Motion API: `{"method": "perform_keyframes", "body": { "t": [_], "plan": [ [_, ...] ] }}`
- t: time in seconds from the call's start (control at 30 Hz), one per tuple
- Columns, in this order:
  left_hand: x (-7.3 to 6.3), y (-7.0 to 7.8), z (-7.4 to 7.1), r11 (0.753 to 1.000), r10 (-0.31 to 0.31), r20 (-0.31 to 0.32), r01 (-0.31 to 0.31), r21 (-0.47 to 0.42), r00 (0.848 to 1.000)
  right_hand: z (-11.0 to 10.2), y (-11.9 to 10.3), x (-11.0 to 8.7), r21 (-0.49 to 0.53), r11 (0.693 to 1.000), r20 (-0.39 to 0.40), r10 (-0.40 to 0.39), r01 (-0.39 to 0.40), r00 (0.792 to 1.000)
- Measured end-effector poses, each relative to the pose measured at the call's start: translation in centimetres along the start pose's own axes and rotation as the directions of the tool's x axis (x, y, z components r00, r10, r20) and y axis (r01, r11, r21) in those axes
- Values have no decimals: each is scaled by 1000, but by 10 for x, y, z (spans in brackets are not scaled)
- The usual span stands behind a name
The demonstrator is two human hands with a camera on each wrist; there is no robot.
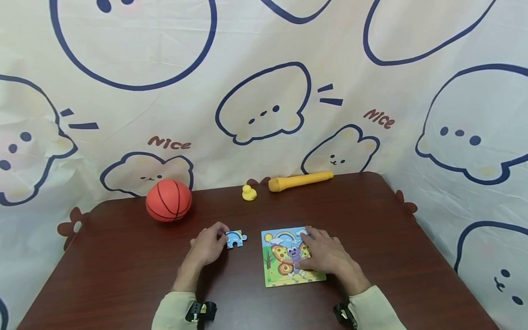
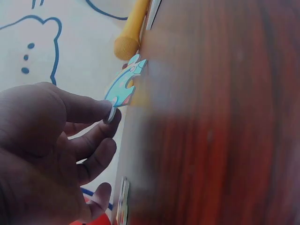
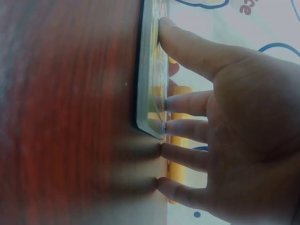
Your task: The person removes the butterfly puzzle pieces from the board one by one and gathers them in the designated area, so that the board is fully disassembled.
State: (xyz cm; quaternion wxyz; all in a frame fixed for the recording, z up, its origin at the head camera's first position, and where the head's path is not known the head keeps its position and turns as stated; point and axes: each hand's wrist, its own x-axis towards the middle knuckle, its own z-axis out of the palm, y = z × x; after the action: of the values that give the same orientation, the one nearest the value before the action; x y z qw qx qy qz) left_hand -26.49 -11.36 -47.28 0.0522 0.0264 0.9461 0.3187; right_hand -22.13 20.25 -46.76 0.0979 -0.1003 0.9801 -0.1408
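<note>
My left hand (image 1: 209,245) pinches a blue jigsaw puzzle piece (image 1: 236,239) between thumb and fingertip, left of the picture puzzle. In the left wrist view the puzzle piece (image 2: 125,86) is tilted, held by one edge, the other fingers loosely bent. The square puzzle (image 1: 274,278) lies flat, showing a butterfly, a rainbow and a sun. Across its right side rests my right hand (image 1: 326,252), fingers spread. The right wrist view has the thumb and two fingertips on the puzzle (image 3: 152,89), with the other two fingertips past its edge by the tabletop.
On the dark wooden table (image 1: 132,281), an orange ball with black lines (image 1: 169,201) stands at back left. A yellow toy duck (image 1: 249,192) and a yellow microphone (image 1: 300,181) are along the back edge. Thin flat pieces (image 2: 123,201) show low in the left wrist view. Printed cloth (image 1: 259,39) hangs behind.
</note>
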Motion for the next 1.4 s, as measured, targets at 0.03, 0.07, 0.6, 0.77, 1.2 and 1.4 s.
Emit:
{"method": "perform_keyframes", "body": {
  "t": [0.03, 0.07, 0.6, 0.77, 1.2, 1.4],
  "plan": [
    [0, -1, -1, 1000, -3, 3, 3, 4, 1000, 0, 0, 0, 0, 1000, 1, 0, 0, 1000],
    [-1, -2, -2, 1000, -5, 6, 5, 7, 1000, 0, 0, 0, -1, 1000, 3, 2, -2, 1000],
    [-7, -11, -11, 995, -42, 32, 39, 95, 999, 1, 1, 0, 12, 1000, 3, 6, -6, 1000],
    [-7, -14, -12, 992, -49, 17, 46, 116, 999, 2, 1, 0, 10, 1000, 0, -6, 6, 1000],
    [-6, -6, -11, 998, -20, -2, 20, 60, 1000, 0, 1, 0, 21, 1000, 0, 7, -7, 1000],
    [-9, 6, 0, 999, 39, -27, -38, 37, 999, 2, 1, 1, 18, 1000, -5, 4, -4, 1000]
  ]
}}
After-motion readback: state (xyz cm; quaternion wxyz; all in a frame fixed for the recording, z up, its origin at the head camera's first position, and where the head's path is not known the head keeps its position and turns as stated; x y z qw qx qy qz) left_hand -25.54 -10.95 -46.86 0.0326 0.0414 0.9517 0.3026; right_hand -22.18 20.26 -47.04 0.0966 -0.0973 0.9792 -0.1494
